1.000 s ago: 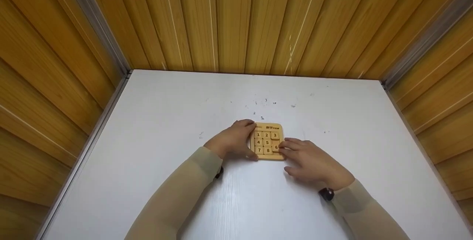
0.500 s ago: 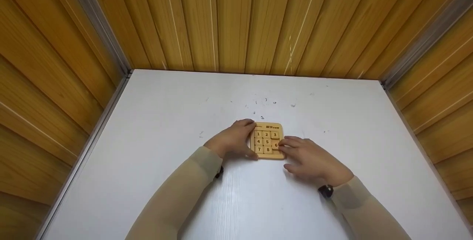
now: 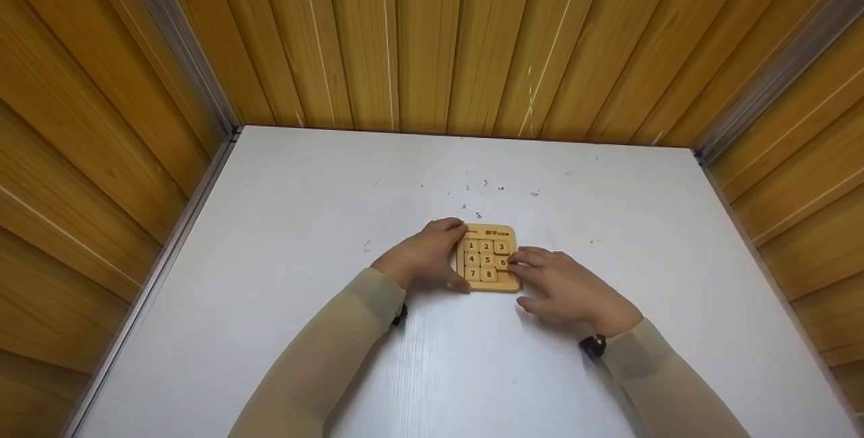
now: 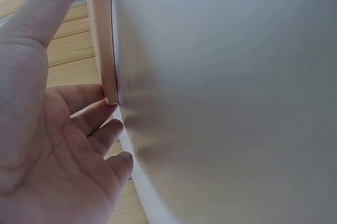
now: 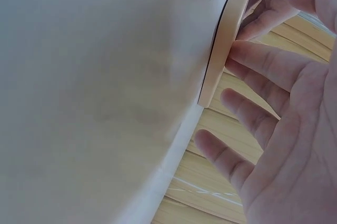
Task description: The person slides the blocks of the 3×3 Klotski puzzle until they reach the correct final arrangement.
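A square wooden number slide puzzle lies flat on the white table in the head view. Its tiles bear the numbers 1 to 8 in order, and the bottom right slot is bare. My left hand grips the frame's left side, thumb at the near corner and fingers at the far one. On the right edge, fingertips of my right hand touch the 6 tile, partly covering it, with the thumb apart from the frame. Both wrist views show just the puzzle's pale side edge, not its tiles.
The white tabletop has small dark scuffs beyond the puzzle. Wood-patterned panels enclose it at the back and both sides, with grey metal posts at the corners. Each wrist wears a dark band.
The 6 tile has slid away from me, up to the middle row beneath the 3, baring the slot below. My right hand shifted slightly with it; the left hand stayed put.
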### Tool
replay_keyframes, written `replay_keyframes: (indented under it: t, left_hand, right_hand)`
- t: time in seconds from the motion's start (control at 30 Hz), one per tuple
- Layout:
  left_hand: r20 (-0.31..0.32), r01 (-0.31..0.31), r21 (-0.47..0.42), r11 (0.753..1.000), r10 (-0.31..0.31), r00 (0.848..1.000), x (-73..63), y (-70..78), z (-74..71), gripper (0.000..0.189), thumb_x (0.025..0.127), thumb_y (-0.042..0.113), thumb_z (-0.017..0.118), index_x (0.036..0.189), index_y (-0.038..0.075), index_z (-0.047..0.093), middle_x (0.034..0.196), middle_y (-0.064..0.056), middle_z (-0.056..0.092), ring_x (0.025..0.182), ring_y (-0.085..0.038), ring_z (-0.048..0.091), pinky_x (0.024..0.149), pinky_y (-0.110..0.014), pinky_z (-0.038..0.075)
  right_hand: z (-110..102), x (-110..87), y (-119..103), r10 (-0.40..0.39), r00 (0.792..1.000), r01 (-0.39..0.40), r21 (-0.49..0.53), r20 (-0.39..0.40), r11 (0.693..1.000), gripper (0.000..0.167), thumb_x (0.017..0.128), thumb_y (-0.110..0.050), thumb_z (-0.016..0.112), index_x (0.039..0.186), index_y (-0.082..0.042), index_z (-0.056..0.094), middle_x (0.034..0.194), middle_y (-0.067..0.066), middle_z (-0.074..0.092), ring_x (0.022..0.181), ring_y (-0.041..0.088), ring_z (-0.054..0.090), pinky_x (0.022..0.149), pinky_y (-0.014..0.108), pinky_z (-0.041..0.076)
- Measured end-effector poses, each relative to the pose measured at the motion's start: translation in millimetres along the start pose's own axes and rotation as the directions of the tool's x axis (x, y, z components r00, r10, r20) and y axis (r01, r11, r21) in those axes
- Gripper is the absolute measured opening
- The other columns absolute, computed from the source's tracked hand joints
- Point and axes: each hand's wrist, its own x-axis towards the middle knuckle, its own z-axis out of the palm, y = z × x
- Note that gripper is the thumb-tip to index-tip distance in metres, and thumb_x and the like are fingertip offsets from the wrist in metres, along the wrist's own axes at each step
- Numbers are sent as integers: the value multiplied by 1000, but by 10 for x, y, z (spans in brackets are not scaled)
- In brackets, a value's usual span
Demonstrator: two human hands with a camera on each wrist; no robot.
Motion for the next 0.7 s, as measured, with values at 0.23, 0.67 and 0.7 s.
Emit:
replay_keyframes:
  t: [0.23,0.67,0.7]
  left_hand:
    - [5,-11,11,1000,11,1000,3,21,29,125,83,48,102,181,14,30,189,-2,27,178,-24,23,145,-42,30]
    - [-8,-52,63,997,53,999,-27,27,87,127,84,57,99,180,13,30,189,-3,28,179,-25,21,147,-41,24]
    - [-11,-59,72,996,60,998,-31,17,83,127,83,59,98,181,14,30,189,-3,28,179,-25,20,147,-41,22]
  right_hand:
    - [-10,-35,7,17,1000,-17,-10,13,1000,63,104,-39,73,159,-8,66,170,7,60,164,35,49,134,64,44]
    - [7,-133,86,38,999,-38,50,7,998,66,106,-40,73,164,-10,61,173,8,56,163,37,51,135,63,43]
    - [-2,-140,106,56,998,-56,60,6,997,67,106,-41,73,165,-12,60,175,8,55,164,38,50,136,63,43]
